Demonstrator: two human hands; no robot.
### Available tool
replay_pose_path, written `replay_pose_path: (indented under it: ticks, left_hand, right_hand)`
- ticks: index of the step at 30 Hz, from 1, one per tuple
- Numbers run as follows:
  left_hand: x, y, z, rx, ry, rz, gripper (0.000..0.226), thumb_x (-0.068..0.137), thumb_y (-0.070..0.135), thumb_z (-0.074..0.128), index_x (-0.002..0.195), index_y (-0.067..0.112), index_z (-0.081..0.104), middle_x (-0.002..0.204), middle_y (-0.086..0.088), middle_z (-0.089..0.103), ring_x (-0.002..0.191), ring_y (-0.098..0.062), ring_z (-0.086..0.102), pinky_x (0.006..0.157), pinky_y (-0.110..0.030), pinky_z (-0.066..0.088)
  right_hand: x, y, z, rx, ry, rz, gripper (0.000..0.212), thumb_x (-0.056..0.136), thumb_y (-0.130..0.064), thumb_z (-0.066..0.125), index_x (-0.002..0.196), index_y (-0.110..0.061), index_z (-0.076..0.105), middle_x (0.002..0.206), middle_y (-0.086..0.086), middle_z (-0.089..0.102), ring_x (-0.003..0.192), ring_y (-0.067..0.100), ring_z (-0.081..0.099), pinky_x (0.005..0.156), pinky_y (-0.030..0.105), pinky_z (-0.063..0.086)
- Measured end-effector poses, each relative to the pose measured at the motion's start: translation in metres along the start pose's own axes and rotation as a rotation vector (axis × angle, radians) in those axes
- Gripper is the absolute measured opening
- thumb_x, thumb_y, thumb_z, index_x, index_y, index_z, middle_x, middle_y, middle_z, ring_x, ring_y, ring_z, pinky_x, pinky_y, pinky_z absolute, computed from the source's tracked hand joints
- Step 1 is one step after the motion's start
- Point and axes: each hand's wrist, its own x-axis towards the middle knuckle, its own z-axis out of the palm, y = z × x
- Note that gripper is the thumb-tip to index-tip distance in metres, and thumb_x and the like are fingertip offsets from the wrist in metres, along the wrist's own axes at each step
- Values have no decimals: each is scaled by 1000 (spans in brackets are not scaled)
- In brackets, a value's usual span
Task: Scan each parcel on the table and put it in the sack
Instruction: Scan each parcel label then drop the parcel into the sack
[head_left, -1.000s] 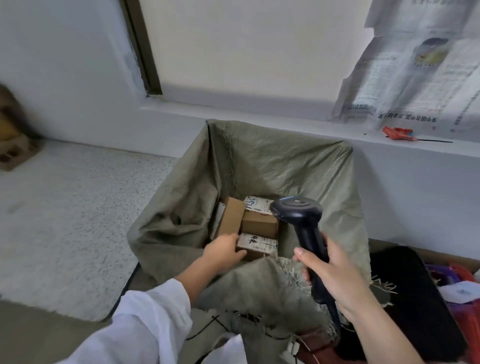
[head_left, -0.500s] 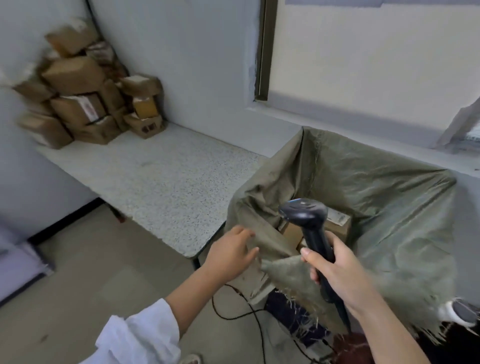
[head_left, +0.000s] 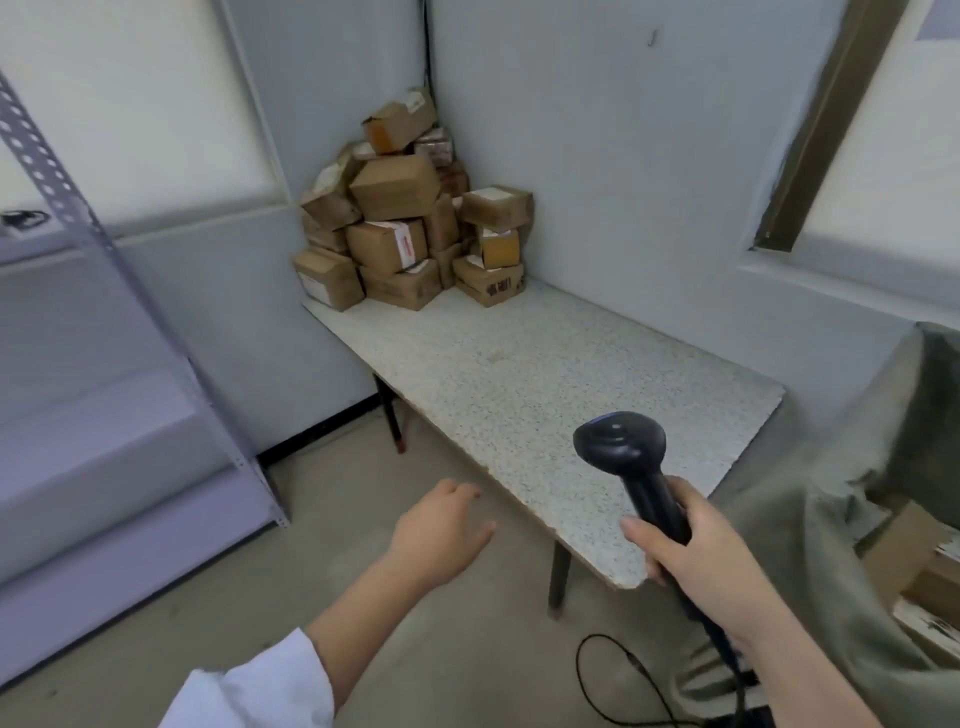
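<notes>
Table (head_left: 545, 374): speckled top, runs from just ahead of both hands to the far corner of the room. Its near corner sits right below the right hand (head_left: 696, 551).
Metal shelf rack (head_left: 130, 312): well to the left of the left hand (head_left: 441, 530).
Sack (head_left: 831, 493): olive cloth, mouth open, just right of the right hand, up against the table's near end.
Parcel pile (head_left: 410, 228): brown cartons heaped on the table's far corner, well ahead of both hands.
Cartons in the sack (head_left: 904, 551): a few show through the mouth, right of the right hand.
Scanner (head_left: 621, 447): black, right hand wrapped round the handle, head up over the table's near end.
Left hand: holds nothing, fingers relaxed and slightly spread, palm down, over the floor just off the table's edge, left of the scanner.
White sleeve (head_left: 260, 691): on the left forearm.
Cable (head_left: 597, 680): black, loops on the floor below the right hand.
</notes>
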Motion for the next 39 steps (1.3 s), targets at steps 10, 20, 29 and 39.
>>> replay_pose_path:
  ticks: [10, 20, 29, 39]
  left_hand:
    - [52, -116, -62, -113, 26, 88, 46, 94, 42, 50, 134, 21, 46, 133, 5, 45, 118, -9, 48, 92, -17, 35]
    - [205, -161, -107, -161, -1, 148, 50, 95, 42, 49, 139, 21, 41, 140, 7, 40, 119, -8, 48, 99, -26, 40]
    - [328, -201, -126, -162, -17, 225, 49, 95, 43, 48, 139, 22, 41, 140, 8, 41, 115, -9, 51, 97, -25, 41]
    - [526, -224, -156, -126, -37, 394, 53, 95, 39, 50, 142, 19, 36, 144, 5, 36, 129, -10, 39, 102, -20, 32]
  right_hand:
    - [83, -61, 103, -8, 17, -2, 20, 85, -25, 65, 97, -34, 52, 55, -3, 56, 47, 6, 52, 54, 29, 47]
    - [236, -88, 138, -8, 113, -14, 20, 86, -21, 64, 102, -25, 52, 58, 3, 56, 42, 2, 51, 53, 24, 45]
    - [348, -125, 159, -14, 142, 9, 22, 87, -21, 64, 104, -26, 51, 60, 1, 56, 43, 0, 51, 47, 15, 41]
    - [485, -152, 180, 4, 317, 105, 22, 86, -18, 64, 105, -23, 52, 65, 1, 56, 44, 0, 52, 47, 13, 44]
